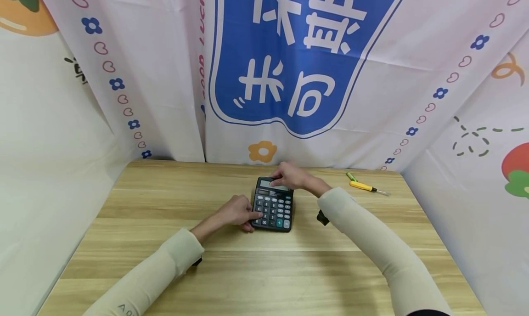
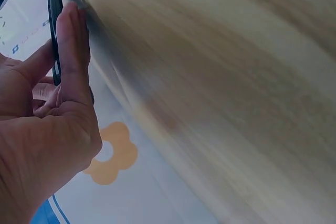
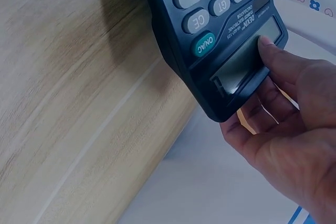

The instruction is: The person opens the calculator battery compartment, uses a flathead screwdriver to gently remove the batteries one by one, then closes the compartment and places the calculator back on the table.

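Both hands grip a black desktop calculator [image 1: 272,205] over the wooden table. The left hand [image 1: 239,212] pinches its lower left edge, thumb on the keys and fingers beneath; in the left wrist view the calculator [image 2: 54,30] appears edge-on between thumb and fingers, raised off the tabletop. At the top end, the right hand [image 1: 289,176] has its thumb on the display and its fingers behind the body. The right wrist view shows the display [image 3: 247,59] with a digit at one end, and the right hand [image 3: 294,108] around that end.
Toward the back right of the wooden table [image 1: 165,201] lie a yellow-handled screwdriver [image 1: 363,186] and a small green item [image 1: 351,176]. A printed white cloth [image 1: 165,77] hangs behind the table's back edge, and similar cloth covers both sides.
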A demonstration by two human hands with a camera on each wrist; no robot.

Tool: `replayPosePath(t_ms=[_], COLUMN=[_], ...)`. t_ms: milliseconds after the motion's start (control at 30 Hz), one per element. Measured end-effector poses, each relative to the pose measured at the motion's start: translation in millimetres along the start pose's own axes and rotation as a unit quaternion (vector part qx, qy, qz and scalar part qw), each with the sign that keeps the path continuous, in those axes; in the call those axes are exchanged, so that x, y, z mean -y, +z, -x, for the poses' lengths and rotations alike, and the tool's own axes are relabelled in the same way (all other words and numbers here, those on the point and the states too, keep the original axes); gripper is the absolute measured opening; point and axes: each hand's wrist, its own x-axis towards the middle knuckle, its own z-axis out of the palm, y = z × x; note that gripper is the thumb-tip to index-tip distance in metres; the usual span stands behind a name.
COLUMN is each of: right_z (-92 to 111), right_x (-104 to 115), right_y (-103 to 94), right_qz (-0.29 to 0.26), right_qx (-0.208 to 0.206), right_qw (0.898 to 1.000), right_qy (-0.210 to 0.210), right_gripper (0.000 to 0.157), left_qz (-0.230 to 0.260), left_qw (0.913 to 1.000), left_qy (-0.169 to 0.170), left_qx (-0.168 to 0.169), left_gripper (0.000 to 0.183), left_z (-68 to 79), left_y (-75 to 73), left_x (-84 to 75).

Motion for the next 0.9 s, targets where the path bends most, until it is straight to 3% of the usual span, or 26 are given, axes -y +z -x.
replayPosePath(t_ms=[233,567,900], right_z=[-4.0,-7.1,-9.6], right_x=[-0.4,4.7,6.6], right_y=[4.6,7.8,9.7], right_qz=[0.024,0.015,0.018], right_qx=[-0.002,0.006,0.013], right_qw=[1.000,1.000,1.000], right_qy=[0.014,0.026,0.014], right_gripper=[0.009,0.015,0.013], left_qz=[0.016,0.021,-0.013], left_qw=[0.9998,0.9991,0.9984], left_qy=[-0.007,-0.022,-0.030], left_qx=[0.012,0.031,0.045], left_gripper=[0.033,0.034,0.039], left_z=[0.7,3.1,3.7], left_y=[-1.5,-3.1,-6.2], left_x=[2.9,2.0,1.7])
